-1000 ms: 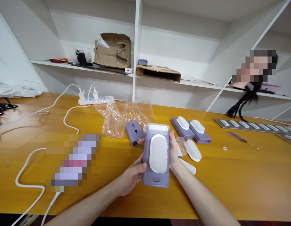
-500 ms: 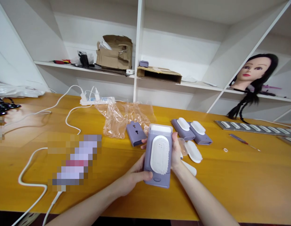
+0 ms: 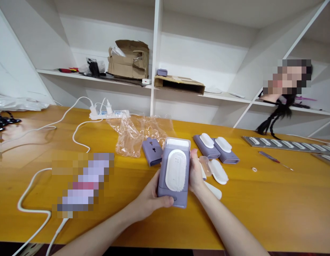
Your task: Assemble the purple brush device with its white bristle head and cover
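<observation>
Both the left hand (image 3: 151, 195) and right hand (image 3: 195, 174) clasp a covered lilac casing (image 3: 175, 170). Two more casings (image 3: 207, 146) have white covers; one bare casing (image 3: 151, 152) lies uncovered.

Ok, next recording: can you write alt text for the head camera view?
The left hand and right hand hold a lilac plastic device with a white oval panel over a yellow wooden table. Beyond it lie two similar lilac units, a crumpled clear plastic bag and a white power strip.
</observation>
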`<state>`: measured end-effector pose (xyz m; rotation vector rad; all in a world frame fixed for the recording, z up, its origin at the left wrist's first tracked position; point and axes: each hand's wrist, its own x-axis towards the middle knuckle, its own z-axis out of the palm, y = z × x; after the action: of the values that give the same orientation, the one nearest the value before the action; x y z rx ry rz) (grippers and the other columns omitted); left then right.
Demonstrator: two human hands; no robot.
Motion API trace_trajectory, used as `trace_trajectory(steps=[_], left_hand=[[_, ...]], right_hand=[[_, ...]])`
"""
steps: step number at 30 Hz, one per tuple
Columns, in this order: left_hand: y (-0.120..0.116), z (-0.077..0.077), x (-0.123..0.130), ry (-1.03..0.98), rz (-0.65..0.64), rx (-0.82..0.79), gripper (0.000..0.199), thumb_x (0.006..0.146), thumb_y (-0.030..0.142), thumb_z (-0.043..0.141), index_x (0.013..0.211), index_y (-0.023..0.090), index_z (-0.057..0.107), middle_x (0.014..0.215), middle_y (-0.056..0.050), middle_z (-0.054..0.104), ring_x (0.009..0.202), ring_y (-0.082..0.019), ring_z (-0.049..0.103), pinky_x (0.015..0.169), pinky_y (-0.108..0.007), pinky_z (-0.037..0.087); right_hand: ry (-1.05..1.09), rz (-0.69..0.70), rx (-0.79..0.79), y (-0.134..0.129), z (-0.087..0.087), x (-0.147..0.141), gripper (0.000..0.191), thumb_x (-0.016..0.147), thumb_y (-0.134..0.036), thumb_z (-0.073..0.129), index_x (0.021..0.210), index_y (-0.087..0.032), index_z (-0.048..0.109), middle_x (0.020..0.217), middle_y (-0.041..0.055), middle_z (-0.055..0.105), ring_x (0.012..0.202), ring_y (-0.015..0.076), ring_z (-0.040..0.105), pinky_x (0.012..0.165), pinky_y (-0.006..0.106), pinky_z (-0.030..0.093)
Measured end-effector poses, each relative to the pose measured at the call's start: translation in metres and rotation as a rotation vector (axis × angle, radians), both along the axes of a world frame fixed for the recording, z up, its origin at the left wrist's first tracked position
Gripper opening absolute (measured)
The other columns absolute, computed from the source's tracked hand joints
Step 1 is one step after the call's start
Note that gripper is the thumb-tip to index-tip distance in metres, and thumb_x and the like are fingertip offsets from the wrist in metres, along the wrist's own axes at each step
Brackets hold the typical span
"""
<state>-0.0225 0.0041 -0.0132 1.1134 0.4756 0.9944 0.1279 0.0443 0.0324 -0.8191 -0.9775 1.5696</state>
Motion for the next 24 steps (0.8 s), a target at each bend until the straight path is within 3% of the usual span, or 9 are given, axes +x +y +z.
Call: trace_trajectory(steps=[6,10,12,15,18,21,24], left_hand=[[0.01,0.004,-0.011,-0.034,0.329,-0.046,0.064,0.07,0.026,0.076,0.127,0.027,0.048,0.126,-0.005,0.061,0.117,-0.025,0.054,0.099,-0.037,0.042],[0.011,0.004,-0.012,-0.063,0.372,-0.108,0.064,0.073,0.029,0.072,0.131,0.031,0.046,0.129,-0.002,0.059,0.123,-0.024,0.048,0.103,-0.035,0.037],[0.01,0.002,-0.012,-0.076,0.363,-0.096,0.056,0.077,0.033,0.066,0.13,0.03,0.049,0.13,-0.001,0.058,0.126,-0.023,0.044,0.104,-0.034,0.035],[0.009,0.0,-0.011,-0.078,0.32,-0.057,0.047,0.08,0.037,0.063,0.125,0.028,0.054,0.122,-0.002,0.061,0.118,-0.024,0.05,0.099,-0.034,0.039],[0.008,0.004,-0.011,-0.099,0.311,-0.088,0.05,0.074,0.039,0.068,0.121,0.027,0.056,0.114,-0.003,0.064,0.109,-0.025,0.054,0.092,-0.035,0.044],[0.008,0.013,-0.011,-0.18,0.403,-0.193,0.053,0.069,0.037,0.072,0.118,0.028,0.056,0.113,-0.002,0.065,0.108,-0.025,0.056,0.089,-0.034,0.046],[0.009,0.018,-0.009,-0.256,0.494,-0.288,0.048,0.067,0.034,0.072,0.112,0.025,0.057,0.1,-0.001,0.069,0.095,-0.024,0.061,0.082,-0.033,0.048]], right_hand=[[-0.255,0.162,-0.021,-0.014,0.007,0.0,0.044,0.073,-0.046,0.068,0.112,-0.027,0.062,0.109,0.0029,0.068,0.097,0.0254,0.061,0.075,0.036,0.048],[-0.378,0.158,0.147,-0.023,0.007,-0.01,0.04,0.068,-0.027,0.076,0.106,-0.023,0.062,0.104,0.0036,0.068,0.102,0.0251,0.058,0.093,0.04,0.043],[-0.392,0.142,0.173,-0.025,0.006,-0.012,0.041,0.069,-0.022,0.075,0.106,-0.023,0.06,0.106,0.004,0.067,0.104,0.0252,0.058,0.094,0.041,0.043],[-0.358,0.2,0.113,-0.028,0.005,-0.008,0.041,0.068,-0.018,0.074,0.106,-0.022,0.057,0.098,0.0025,0.068,0.083,0.0202,0.064,0.077,0.037,0.051],[-0.308,0.249,0.064,-0.031,0.002,-0.002,0.042,0.067,-0.018,0.075,0.103,-0.02,0.056,0.084,-0.0015,0.066,0.06,0.0127,0.06,0.059,0.03,0.052],[-0.279,0.296,0.016,-0.033,-0.004,-0.001,0.043,0.064,-0.018,0.077,0.102,-0.02,0.057,0.077,-0.0031,0.065,0.051,0.0108,0.058,0.051,0.026,0.049],[-0.26,0.288,-0.068,-0.034,-0.013,-0.007,0.041,0.062,-0.021,0.078,0.098,-0.017,0.059,0.069,-0.0026,0.066,0.046,0.0099,0.058,0.046,0.022,0.044]])
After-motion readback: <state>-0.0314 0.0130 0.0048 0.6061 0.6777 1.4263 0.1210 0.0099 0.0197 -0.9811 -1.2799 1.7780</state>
